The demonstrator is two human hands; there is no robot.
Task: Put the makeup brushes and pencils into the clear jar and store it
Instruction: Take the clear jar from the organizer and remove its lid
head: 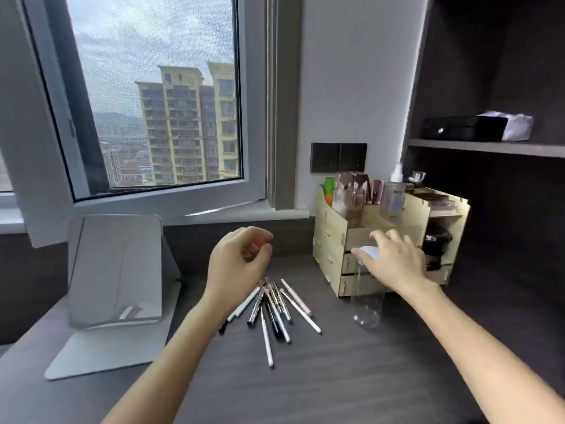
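Nearest you, the desk [351, 387] lies bare up to the brushes [276, 307], a loose fan of white, black and metallic sticks. Your left hand [238, 261] hovers just above them, fingers curled loosely on nothing. Right of the brushes stands the clear jar [367, 298], upright; I cannot tell its contents. Your right hand [394, 261] spreads over its white lid [370, 252]. Behind the jar, the organizer [333, 240] holds bottles.
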